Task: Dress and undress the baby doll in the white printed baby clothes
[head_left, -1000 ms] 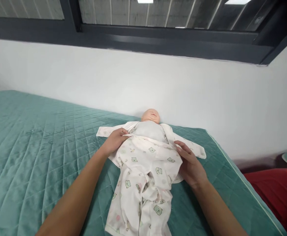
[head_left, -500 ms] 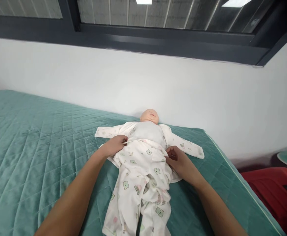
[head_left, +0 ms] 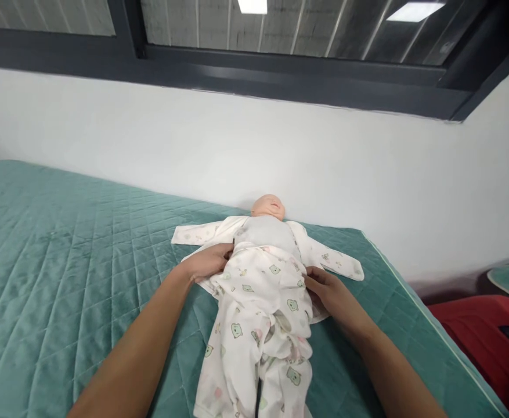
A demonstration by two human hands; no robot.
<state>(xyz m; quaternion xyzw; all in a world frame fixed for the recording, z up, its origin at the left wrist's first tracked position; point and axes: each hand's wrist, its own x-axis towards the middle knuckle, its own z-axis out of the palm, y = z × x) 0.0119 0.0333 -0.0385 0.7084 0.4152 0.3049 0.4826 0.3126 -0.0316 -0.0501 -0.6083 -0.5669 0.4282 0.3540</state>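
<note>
The doll (head_left: 268, 231) lies face up on green quilted cover (head_left: 84, 255), its long axis running toward us, head by the white wall (head_left: 237, 145). Our left hand (head_left: 208, 261) and right hand (head_left: 335, 294) touch the trousers (head_left: 258, 284) (pinching or not, we cannot tell). Dark window frame (head_left: 258, 75) above.

On the quilt (head_left: 84, 261), the doll (head_left: 266, 233) lies between left hand (head_left: 210, 261) and right hand (head_left: 331, 293), its head (head_left: 266, 206) by the wall (head_left: 254, 145) behind (window (head_left: 275, 29) above), 2 sleeves (head_left: 341, 266) stretching out left and right.
</note>
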